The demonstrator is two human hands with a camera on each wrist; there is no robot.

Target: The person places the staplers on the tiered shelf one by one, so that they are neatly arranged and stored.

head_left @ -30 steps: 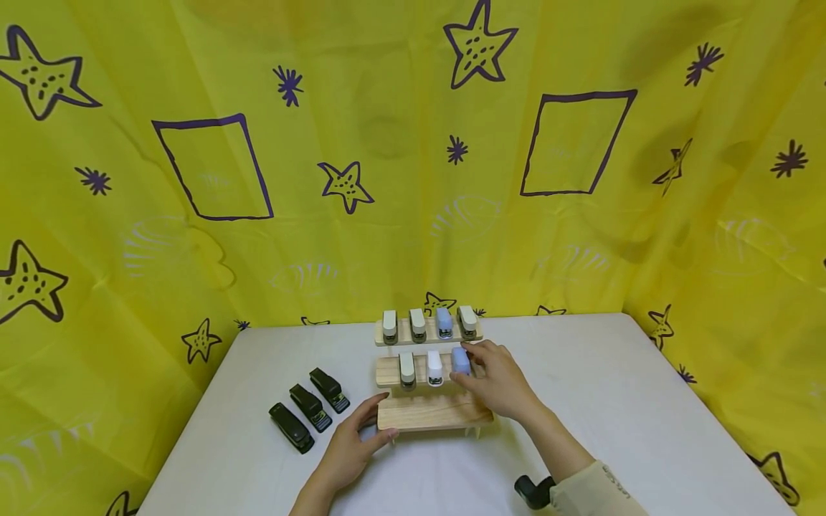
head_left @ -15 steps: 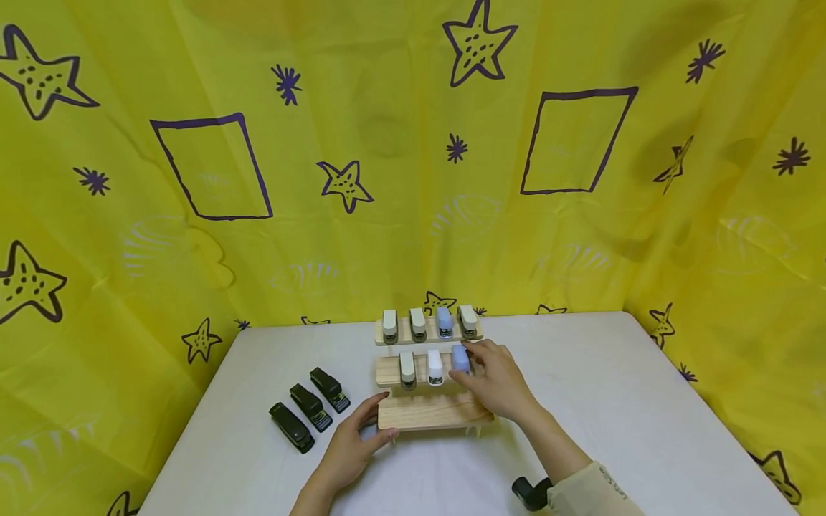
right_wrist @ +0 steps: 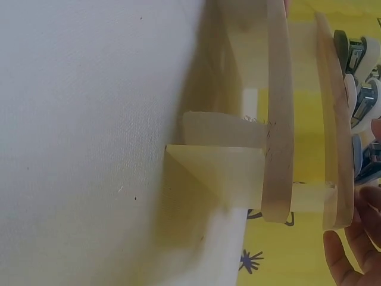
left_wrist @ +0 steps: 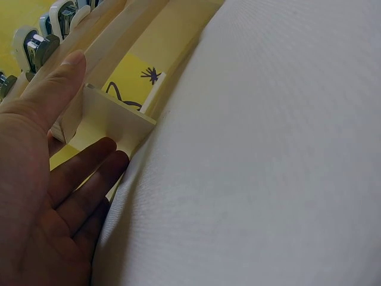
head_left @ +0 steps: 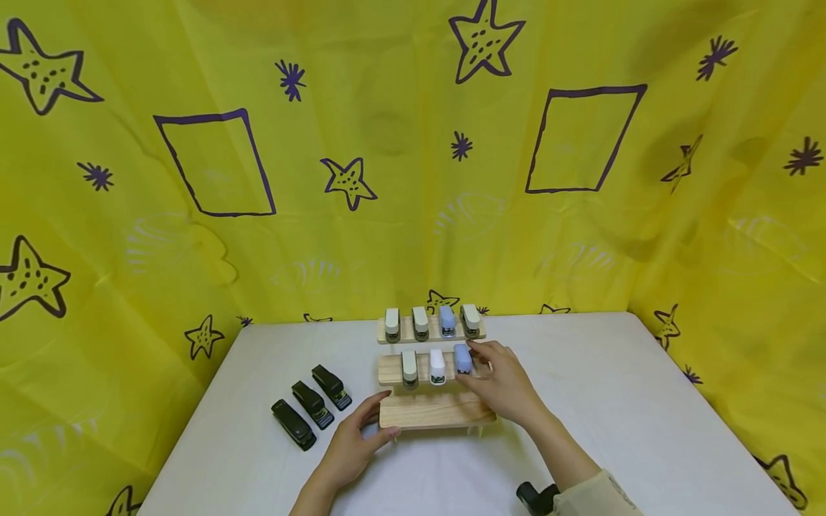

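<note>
Soft, muted light; soft-edged shadow beneath wooden rack (right_wrist: 278, 119); left fingers (left_wrist: 83, 165) in shade

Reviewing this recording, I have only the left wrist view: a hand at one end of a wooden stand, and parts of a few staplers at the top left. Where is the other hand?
Observer: In the head view, the right grip is at the light blue stapler, rightmost on the middle tier, with thumb and fingers about it.
Reviewer: Does anything lie on the table to the left of the wooden stand?
Observer: Yes, three black staplers, side by side.
Reviewer: And what stands on the back tier?
Observer: Four staplers in one row.
</note>
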